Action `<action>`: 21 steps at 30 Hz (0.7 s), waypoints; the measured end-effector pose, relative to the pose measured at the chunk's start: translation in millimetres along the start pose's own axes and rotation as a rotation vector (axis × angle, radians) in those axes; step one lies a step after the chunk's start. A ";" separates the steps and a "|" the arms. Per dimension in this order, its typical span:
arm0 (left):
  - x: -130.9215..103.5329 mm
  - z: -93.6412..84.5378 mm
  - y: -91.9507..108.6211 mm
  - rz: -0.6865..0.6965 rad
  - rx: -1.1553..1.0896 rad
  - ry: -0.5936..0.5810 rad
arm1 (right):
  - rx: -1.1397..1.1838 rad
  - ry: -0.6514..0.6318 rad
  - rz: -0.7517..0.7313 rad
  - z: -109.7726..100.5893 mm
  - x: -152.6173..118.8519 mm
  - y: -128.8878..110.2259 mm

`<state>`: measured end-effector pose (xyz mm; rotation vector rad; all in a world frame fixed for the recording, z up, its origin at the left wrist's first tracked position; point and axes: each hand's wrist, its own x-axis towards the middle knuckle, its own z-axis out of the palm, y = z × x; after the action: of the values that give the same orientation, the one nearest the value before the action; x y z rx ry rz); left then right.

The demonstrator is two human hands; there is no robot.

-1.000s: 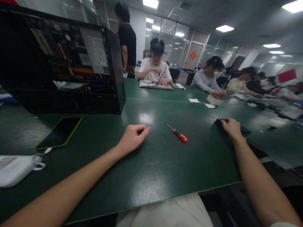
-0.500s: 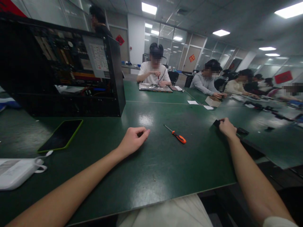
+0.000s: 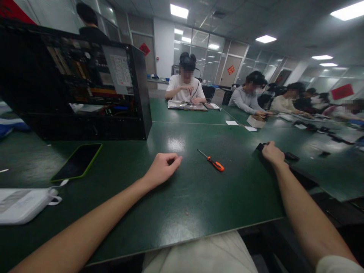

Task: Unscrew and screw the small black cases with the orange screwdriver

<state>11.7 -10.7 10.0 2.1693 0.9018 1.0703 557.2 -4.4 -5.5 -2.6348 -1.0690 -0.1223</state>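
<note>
From my remote seat I see a phone (image 3: 76, 162) (screen dark) just beyond a white device (image 3: 22, 206), left on the green table (image 3: 182, 193); a person (image 3: 186, 87) sits at the far edge.

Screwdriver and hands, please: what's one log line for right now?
left hand: loosely curled, on table | right hand: at dark item, grip unclear | screwdriver: on table, between hands, untouched
</note>
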 end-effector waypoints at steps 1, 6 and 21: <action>-0.2 0.1 0.6 -0.001 -0.004 -0.002 | 0.002 0.000 0.006 0.0 -0.4 -0.7; -0.8 1.4 1.8 -0.007 -0.020 -0.010 | 0.025 -0.007 0.027 -2.0 -0.2 -6.5; -1.3 2.5 6.0 -0.018 -0.055 -0.002 | 0.126 -0.093 -0.084 -84.3 -42.6 112.8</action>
<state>15.1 -16.0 12.4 2.1131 0.8787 1.0719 607.3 -135.0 40.0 -2.5061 -1.1777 0.0490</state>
